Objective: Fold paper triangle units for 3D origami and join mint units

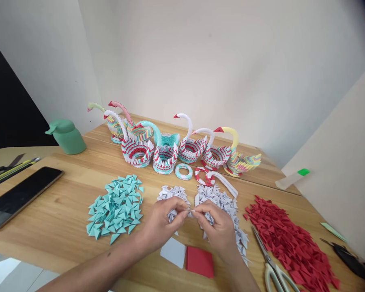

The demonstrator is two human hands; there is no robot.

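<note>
My left hand [169, 217] and my right hand [215, 222] meet at the fingertips over the middle of the table. Both are closed in a pinch on one small white folded paper piece [191, 211], mostly hidden by the fingers. Beneath and around them lie two heaps of white paper triangles, a smaller heap [174, 192] on the left and a larger heap [213, 196] on the right. Just below the hands rest a stack of white paper [173, 252] and a stack of red paper [200, 261].
Teal triangles [118, 207] lie left, red triangles [292, 239] right, beside scissors [270, 263]. Behind stand several paper swans [166, 158], two paper rings, a teal-white one [183, 171] and a red-white one [204, 176]. A phone [21, 198] and green jug [68, 138] sit left; a glue bottle [292, 179] right.
</note>
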